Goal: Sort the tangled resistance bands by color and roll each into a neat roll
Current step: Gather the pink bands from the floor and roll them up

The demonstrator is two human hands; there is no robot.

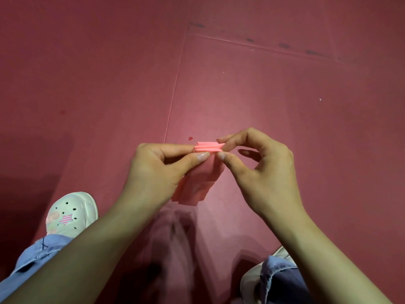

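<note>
A pink resistance band [200, 181] is held in the air above the red floor. Its top end is folded into a small tight roll between my two hands, and the loose rest hangs down below them. My left hand [160, 170] pinches the roll's left end between thumb and forefinger. On the roll's right end my right hand [260, 170] pinches with thumb and forefinger, its other fingers curled behind. No other band shows in this view.
The dark red floor mat [274, 88] has seams running across and up it. My white clog [70, 213] stands at lower left, with blue trouser legs [32, 260] at both bottom corners. A blurred pink shape lies low between my arms.
</note>
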